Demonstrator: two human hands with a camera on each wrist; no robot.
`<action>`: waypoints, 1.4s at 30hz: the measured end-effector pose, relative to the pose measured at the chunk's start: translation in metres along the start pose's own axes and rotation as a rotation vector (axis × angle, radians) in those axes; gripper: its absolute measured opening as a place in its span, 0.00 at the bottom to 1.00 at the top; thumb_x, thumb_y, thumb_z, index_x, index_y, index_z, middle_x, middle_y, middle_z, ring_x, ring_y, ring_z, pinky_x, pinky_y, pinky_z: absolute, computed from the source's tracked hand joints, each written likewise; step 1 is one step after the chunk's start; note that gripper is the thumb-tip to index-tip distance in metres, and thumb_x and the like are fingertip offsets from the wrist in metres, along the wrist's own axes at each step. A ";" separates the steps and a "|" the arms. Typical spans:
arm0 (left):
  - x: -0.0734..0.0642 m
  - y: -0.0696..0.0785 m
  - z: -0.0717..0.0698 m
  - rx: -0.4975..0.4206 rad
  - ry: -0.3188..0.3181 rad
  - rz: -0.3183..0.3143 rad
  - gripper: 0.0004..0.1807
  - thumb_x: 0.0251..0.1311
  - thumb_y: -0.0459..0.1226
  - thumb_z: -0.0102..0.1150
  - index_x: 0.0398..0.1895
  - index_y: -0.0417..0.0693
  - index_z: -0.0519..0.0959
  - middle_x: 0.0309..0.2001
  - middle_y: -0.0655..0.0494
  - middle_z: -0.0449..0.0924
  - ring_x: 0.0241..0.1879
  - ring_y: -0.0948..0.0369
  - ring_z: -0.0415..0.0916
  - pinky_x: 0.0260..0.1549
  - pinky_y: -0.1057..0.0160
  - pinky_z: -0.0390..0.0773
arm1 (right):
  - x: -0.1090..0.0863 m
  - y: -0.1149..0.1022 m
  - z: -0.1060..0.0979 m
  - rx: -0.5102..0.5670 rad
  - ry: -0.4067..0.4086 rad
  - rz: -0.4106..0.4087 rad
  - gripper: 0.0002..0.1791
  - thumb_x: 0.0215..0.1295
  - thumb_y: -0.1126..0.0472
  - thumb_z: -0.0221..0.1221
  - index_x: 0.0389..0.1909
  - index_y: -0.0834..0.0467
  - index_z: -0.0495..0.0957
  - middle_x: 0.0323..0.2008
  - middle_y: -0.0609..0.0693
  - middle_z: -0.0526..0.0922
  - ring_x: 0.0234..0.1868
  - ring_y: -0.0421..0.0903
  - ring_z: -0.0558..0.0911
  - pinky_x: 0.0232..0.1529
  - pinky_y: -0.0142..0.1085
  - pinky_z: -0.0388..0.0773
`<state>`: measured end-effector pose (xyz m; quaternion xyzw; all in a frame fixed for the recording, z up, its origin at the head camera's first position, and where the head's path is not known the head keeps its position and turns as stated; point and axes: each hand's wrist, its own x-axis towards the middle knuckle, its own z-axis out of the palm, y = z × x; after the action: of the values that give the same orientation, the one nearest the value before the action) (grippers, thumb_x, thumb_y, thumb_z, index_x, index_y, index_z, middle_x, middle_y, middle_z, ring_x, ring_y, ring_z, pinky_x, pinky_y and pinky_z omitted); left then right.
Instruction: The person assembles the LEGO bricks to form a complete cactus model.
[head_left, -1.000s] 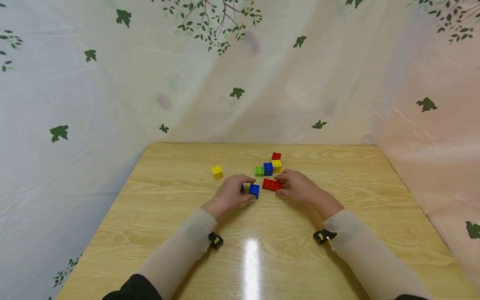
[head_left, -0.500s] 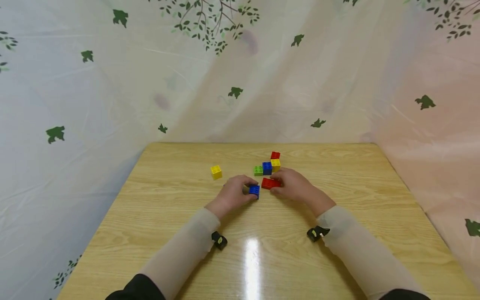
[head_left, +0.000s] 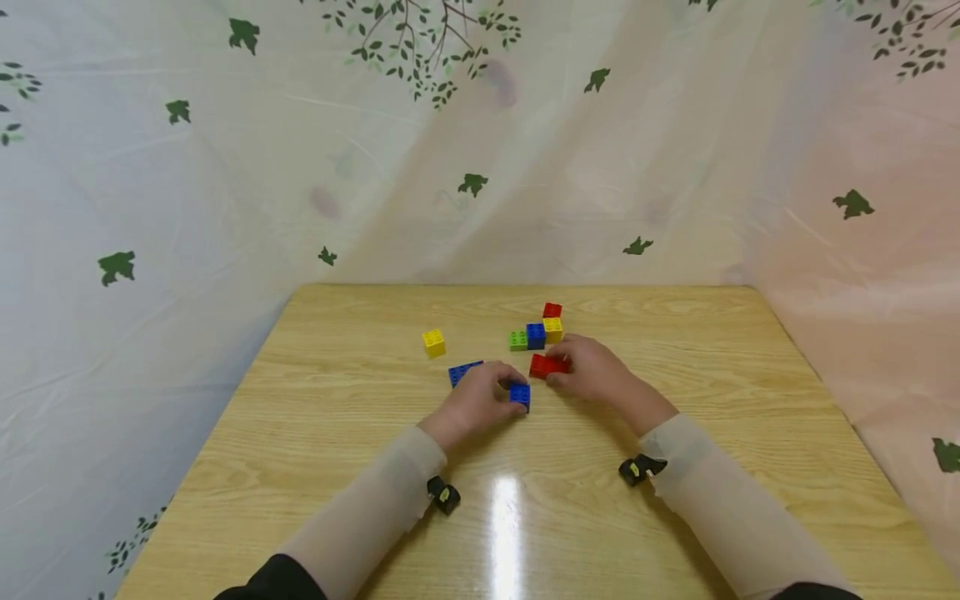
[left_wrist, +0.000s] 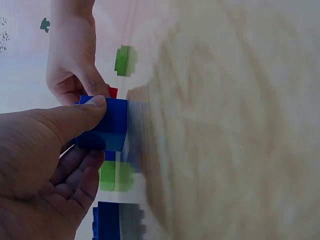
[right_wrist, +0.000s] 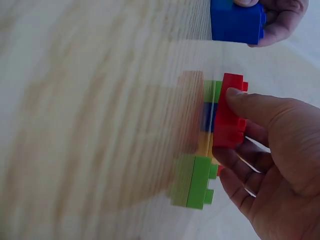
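Blue brick [head_left: 520, 397] sits pinched at the fingertips of left hand [head_left: 476, 402]; red brick [head_left: 546, 367] is pinched in right hand [head_left: 594, 372]. Both likely light, stiff, slightly slippery; best gripped by opposite sides.

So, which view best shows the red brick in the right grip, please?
The right wrist view: the red brick appears large, its side mostly uncovered. The head view shows it small and partly covered; the left wrist view, at most a red sliver.

We had free table [head_left: 566, 517] between our sleeves [head_left: 363, 521]; beyond the held red brick [head_left: 544, 367], a brick row [head_left: 536, 337] blocked us.
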<state>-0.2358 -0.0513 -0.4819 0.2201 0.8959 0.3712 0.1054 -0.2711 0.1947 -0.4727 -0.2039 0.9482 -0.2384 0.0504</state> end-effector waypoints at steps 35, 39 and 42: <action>-0.012 -0.014 0.018 -0.241 0.033 -0.058 0.20 0.56 0.45 0.81 0.51 0.57 0.86 0.46 0.65 0.85 0.45 0.64 0.80 0.45 0.62 0.82 | -0.037 -0.016 -0.010 0.196 0.063 -0.084 0.20 0.67 0.60 0.72 0.59 0.55 0.85 0.48 0.46 0.82 0.48 0.48 0.79 0.53 0.51 0.81; -0.012 -0.014 0.018 -0.232 0.039 -0.058 0.20 0.55 0.45 0.81 0.51 0.56 0.86 0.45 0.66 0.85 0.44 0.64 0.80 0.44 0.62 0.82 | -0.038 -0.019 -0.009 0.220 0.053 -0.082 0.21 0.67 0.60 0.72 0.60 0.54 0.84 0.49 0.46 0.82 0.49 0.48 0.79 0.53 0.48 0.81; -0.013 -0.014 0.018 -0.226 0.040 -0.061 0.21 0.55 0.44 0.82 0.51 0.55 0.86 0.45 0.66 0.86 0.44 0.64 0.80 0.44 0.62 0.82 | -0.039 -0.021 -0.007 0.232 0.047 -0.085 0.21 0.67 0.60 0.72 0.60 0.52 0.84 0.50 0.45 0.82 0.49 0.47 0.79 0.52 0.46 0.80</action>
<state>-0.2226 -0.0547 -0.5044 0.1719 0.8565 0.4710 0.1229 -0.2297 0.1971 -0.4564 -0.2312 0.9057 -0.3530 0.0411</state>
